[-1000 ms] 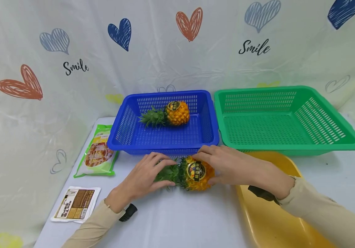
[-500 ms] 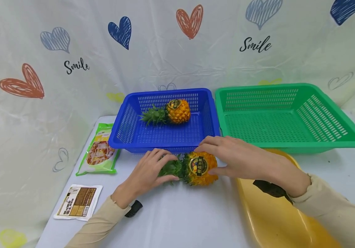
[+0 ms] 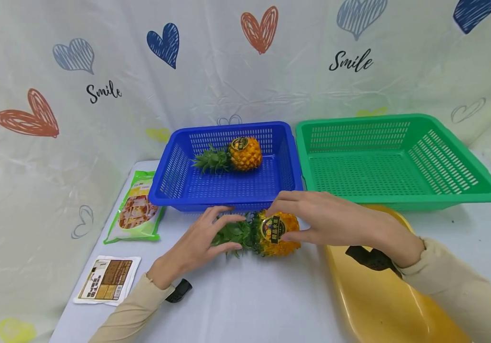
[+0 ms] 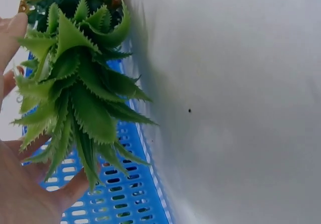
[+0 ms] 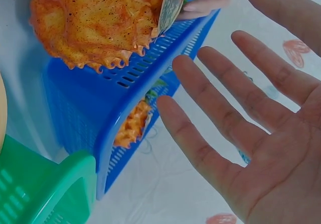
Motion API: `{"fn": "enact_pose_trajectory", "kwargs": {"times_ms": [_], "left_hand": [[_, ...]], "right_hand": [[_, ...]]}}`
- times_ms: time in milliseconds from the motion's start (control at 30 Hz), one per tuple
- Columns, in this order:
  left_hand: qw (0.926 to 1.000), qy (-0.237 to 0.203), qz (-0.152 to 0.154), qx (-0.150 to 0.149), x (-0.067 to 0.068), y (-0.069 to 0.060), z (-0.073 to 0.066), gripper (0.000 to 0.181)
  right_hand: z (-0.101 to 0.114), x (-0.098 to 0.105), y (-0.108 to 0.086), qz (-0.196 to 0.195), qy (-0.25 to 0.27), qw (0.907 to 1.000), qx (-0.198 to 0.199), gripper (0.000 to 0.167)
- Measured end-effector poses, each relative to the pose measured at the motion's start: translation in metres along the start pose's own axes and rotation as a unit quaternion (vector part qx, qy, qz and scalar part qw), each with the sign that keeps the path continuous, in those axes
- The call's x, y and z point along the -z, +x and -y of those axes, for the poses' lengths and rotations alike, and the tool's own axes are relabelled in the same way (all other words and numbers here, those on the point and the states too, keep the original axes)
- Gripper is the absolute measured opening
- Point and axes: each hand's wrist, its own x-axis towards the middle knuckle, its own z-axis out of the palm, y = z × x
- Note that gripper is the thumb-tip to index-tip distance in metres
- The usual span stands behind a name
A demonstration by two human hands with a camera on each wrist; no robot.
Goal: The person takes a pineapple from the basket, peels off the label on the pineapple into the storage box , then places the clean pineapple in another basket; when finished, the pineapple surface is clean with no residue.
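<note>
A pineapple (image 3: 285, 243) with a black and gold label lies on its side on the table, its leafy crown (image 4: 83, 93) pointing left. My left hand (image 3: 195, 240) is around the crown with thumb and fingers spread; whether it touches the leaves is unclear. Over the fruit end is my right hand (image 3: 331, 219). In the right wrist view its fingers (image 5: 215, 113) are spread and fairly straight, apart from the fruit. A second pineapple (image 3: 245, 155) lies inside the blue basket (image 3: 228, 202) just behind, its crown also to the left.
A green basket (image 3: 399, 197) stands right of the blue one. A yellow tub (image 3: 369, 295) sits below my right forearm. At the left lie a green-edged food packet (image 3: 138, 209) and a smaller white and brown packet (image 3: 108, 280). A patterned curtain (image 3: 211, 95) hangs behind.
My left hand has drawn slightly left, showing more of the crown. My right hand has shifted slightly left over the fruit. The pineapple on the table has hardly moved.
</note>
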Motion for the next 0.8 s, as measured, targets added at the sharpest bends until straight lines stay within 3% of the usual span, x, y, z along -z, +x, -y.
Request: {"fn": "enact_pose_trajectory", "kwargs": {"times_ms": [267, 600, 800], "left_hand": [[0.9998, 0.010, -0.003, -0.019, -0.001, -0.001, 0.003, 0.055], [0.9995, 0.025, 0.016, 0.013, -0.003, -0.001, 0.002, 0.066], [0.9998, 0.009, 0.002, 0.017, -0.003, -0.001, 0.002, 0.069]], "right_hand": [[-0.001, -0.004, 0.005, 0.009, -0.001, 0.9999, 0.005, 0.038], [-0.003, -0.013, 0.017, 0.008, -0.021, 0.9996, 0.015, 0.040], [-0.003, -0.014, 0.019, 0.006, -0.024, 0.9995, 0.020, 0.040]]}}
